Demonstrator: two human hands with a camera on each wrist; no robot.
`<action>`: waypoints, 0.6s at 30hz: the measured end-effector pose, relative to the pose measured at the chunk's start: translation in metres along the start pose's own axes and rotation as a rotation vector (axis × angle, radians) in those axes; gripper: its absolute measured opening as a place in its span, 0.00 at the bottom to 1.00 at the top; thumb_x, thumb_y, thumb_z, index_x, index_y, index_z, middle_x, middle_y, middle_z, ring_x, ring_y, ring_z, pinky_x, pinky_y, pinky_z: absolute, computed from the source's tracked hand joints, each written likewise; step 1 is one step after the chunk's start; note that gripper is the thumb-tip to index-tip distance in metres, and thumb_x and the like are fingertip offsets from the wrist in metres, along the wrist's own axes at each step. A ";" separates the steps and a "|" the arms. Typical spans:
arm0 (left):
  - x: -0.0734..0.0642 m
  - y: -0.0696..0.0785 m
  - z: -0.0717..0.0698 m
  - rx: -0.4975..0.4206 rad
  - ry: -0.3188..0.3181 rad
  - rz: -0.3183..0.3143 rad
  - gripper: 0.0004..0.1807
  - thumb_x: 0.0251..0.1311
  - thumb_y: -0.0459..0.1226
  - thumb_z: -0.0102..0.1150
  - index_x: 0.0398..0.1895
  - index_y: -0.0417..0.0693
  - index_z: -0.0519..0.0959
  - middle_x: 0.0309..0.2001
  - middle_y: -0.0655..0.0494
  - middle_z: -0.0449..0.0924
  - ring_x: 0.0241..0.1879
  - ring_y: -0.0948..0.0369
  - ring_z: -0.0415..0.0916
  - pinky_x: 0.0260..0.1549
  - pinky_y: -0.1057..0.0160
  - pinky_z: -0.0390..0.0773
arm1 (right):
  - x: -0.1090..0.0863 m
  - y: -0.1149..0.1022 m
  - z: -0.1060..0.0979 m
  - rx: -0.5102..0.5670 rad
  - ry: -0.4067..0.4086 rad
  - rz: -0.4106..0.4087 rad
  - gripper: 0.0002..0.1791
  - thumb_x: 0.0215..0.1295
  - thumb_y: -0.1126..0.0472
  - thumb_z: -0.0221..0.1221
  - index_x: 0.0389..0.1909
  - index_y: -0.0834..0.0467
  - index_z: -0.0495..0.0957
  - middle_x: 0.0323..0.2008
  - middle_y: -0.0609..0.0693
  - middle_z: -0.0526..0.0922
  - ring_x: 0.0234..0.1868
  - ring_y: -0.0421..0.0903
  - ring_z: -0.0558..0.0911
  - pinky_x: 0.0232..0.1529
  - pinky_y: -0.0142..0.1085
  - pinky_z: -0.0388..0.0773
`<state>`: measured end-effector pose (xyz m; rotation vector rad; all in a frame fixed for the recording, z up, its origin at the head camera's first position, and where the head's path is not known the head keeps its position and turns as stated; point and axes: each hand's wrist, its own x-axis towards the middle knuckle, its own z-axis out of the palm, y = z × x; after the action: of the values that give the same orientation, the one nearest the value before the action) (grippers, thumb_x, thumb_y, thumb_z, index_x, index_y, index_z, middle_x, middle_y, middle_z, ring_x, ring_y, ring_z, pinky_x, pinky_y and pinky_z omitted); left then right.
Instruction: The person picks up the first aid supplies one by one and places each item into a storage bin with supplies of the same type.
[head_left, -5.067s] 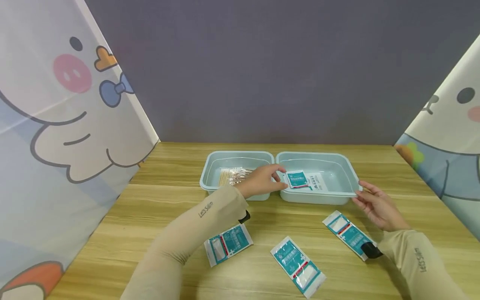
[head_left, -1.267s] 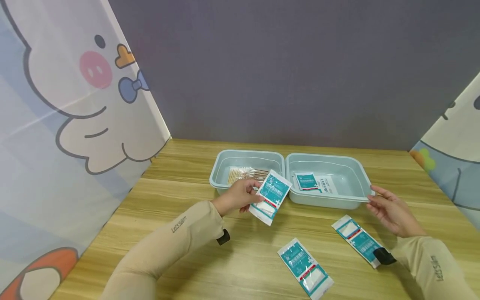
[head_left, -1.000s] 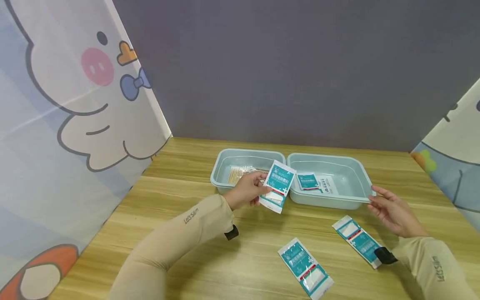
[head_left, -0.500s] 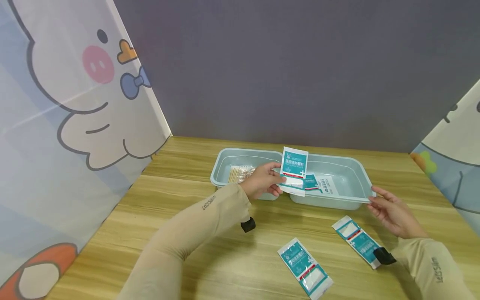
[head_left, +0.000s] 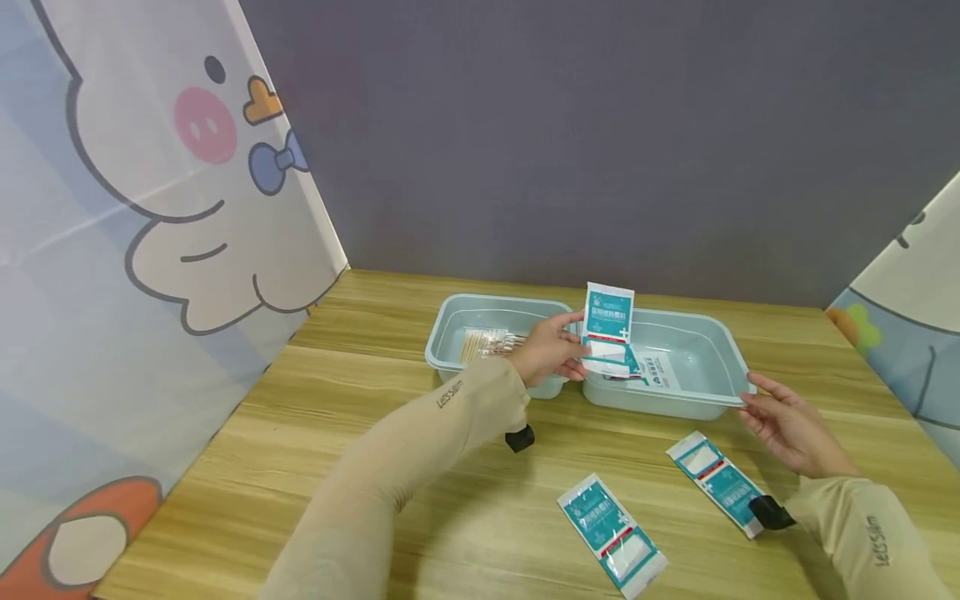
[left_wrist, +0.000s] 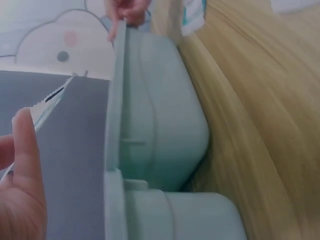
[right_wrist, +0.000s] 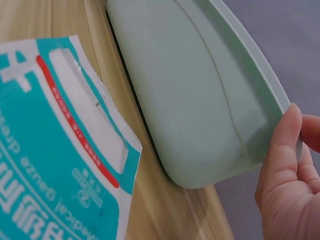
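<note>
My left hand (head_left: 551, 348) pinches a teal-and-white medical gauze dressing packet (head_left: 609, 315) by its lower left edge. The packet stands upright over the left end of the right pale-blue plastic bin (head_left: 660, 403). In the left wrist view, the packet (left_wrist: 47, 102) shows edge-on above the bin rims. Inside that bin lies a white printed packet (head_left: 662, 372); the teal one beside it is mostly hidden behind the held packet. My right hand (head_left: 795, 429) holds the bin's front right corner, thumb and fingers on the rim, as the right wrist view confirms.
The left bin (head_left: 491, 303) stands against the right one and contains wooden sticks (head_left: 474, 343) and clear-wrapped items. Two more gauze packets lie on the wooden table: one (head_left: 611, 533) front centre, one (head_left: 716, 483) beside my right wrist. A grey panel (head_left: 525, 150) rises behind.
My left hand has picked up the gauze packet from the table's left front and carried it rightward and up, turning it upright over the right bin. The right hand stays on the rim.
</note>
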<state>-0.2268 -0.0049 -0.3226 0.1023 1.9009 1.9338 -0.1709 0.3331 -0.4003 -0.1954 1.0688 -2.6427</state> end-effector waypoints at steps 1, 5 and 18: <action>0.002 -0.001 0.001 0.001 0.012 0.004 0.36 0.61 0.21 0.55 0.72 0.52 0.62 0.42 0.49 0.70 0.17 0.58 0.75 0.18 0.68 0.79 | 0.000 0.000 0.000 0.003 -0.004 -0.002 0.20 0.72 0.77 0.40 0.44 0.61 0.81 0.34 0.59 0.80 0.33 0.49 0.83 0.38 0.32 0.81; 0.008 -0.003 0.001 0.017 0.063 0.016 0.36 0.60 0.21 0.55 0.71 0.51 0.63 0.41 0.50 0.70 0.16 0.59 0.75 0.17 0.68 0.78 | -0.001 0.002 -0.001 0.006 -0.021 -0.009 0.19 0.71 0.77 0.41 0.44 0.61 0.81 0.34 0.59 0.81 0.34 0.49 0.83 0.38 0.32 0.81; 0.014 0.008 0.004 0.061 0.122 0.064 0.30 0.58 0.20 0.57 0.64 0.46 0.71 0.34 0.51 0.71 0.13 0.60 0.73 0.14 0.69 0.76 | -0.001 0.003 -0.002 0.012 -0.070 -0.020 0.18 0.71 0.77 0.43 0.45 0.62 0.81 0.35 0.59 0.81 0.35 0.49 0.84 0.40 0.32 0.81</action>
<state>-0.2400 0.0037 -0.3184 0.0653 2.0594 1.9646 -0.1700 0.3330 -0.4039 -0.2955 1.0332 -2.6384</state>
